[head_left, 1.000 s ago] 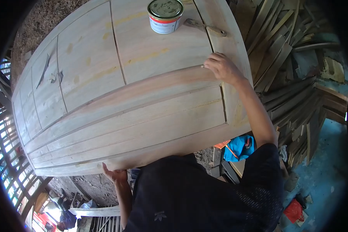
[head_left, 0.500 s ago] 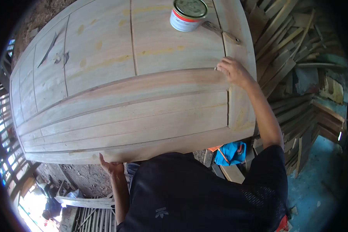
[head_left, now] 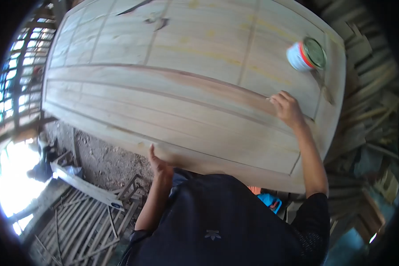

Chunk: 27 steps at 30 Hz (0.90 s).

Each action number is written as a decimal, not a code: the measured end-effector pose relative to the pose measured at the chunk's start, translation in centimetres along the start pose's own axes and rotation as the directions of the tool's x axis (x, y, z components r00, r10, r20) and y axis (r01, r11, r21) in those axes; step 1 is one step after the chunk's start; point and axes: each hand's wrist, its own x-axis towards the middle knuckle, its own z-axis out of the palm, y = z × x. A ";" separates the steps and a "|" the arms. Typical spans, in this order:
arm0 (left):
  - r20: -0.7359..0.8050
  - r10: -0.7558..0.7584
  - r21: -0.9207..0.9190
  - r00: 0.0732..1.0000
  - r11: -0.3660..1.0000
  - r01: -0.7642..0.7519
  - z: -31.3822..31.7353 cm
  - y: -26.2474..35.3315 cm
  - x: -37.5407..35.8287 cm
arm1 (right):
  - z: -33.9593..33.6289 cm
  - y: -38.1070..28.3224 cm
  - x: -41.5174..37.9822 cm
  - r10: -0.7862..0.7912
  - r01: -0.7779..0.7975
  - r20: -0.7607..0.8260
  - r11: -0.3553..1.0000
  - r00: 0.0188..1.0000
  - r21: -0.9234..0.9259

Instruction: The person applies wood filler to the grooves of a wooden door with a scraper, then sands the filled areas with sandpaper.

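A large pale wooden panel door (head_left: 199,126) lies before me, with grooves, raised mouldings and yellowish patches. My right hand (head_left: 287,107) is closed in a pinch at the dark groove beside the long moulding. A small pale tip shows at its fingertips; its kind I cannot make out. My left hand (head_left: 160,166) holds the near edge of the door, thumb up on top, the other fingers hidden. Near the right end stands a lidded tin can (head_left: 307,54) with a white and red label, and a paintbrush (head_left: 324,91) lies beside it.
Torn dark scraps (head_left: 160,23) lie on the far part of the door. Stacked wood offcuts (head_left: 370,84) crowd the right side. At lower left are a slatted wooden frame (head_left: 82,219) and a plank (head_left: 86,186). A blue bag (head_left: 269,201) sits below the near edge.
The view has swung left and tilted, so the door appears turned. My right hand has moved left along the moulding, away from the panel's right end. My left hand stays at the near edge.
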 end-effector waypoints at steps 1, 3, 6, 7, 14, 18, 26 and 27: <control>0.005 -0.052 -0.020 0.999 0.998 0.052 0.0 0.0 0.0 | 2.8 -2.2 3.3 -0.072 0.072 -0.052 0.997 0.996 0.013; 0.012 -0.048 -0.037 0.999 0.998 0.048 0.6 0.3 -1.6 | 8.8 -7.3 10.1 -0.103 0.113 -0.106 0.989 0.989 0.093; 0.097 -0.111 -0.063 0.989 0.991 0.117 -0.4 0.8 -1.5 | 16.9 -14.7 20.4 -0.204 0.211 -0.107 0.976 0.973 0.060; 0.159 -0.172 -0.073 0.972 0.980 0.186 -1.2 1.2 -1.3 | 18.8 -16.4 23.1 -0.251 0.252 -0.074 0.968 0.965 0.001; 0.008 -0.097 -0.068 0.995 0.993 0.097 -5.4 9.1 0.5 | 12.2 -12.8 18.7 -0.175 0.179 0.100 0.983 0.980 -0.033; -0.131 -0.176 -0.219 0.976 0.965 0.145 -8.8 12.4 3.6 | 17.7 -17.9 23.8 -0.199 0.199 0.016 0.980 0.980 0.009; -0.046 -0.088 -0.316 0.995 0.946 0.069 -9.3 18.2 8.0 | 23.1 -22.6 30.6 -0.379 0.379 -0.001 0.924 0.925 -0.061; -0.062 -0.087 -0.315 0.994 0.947 0.063 -9.6 18.6 8.4 | 22.6 -22.7 29.6 -0.334 0.333 -0.046 0.942 0.941 -0.033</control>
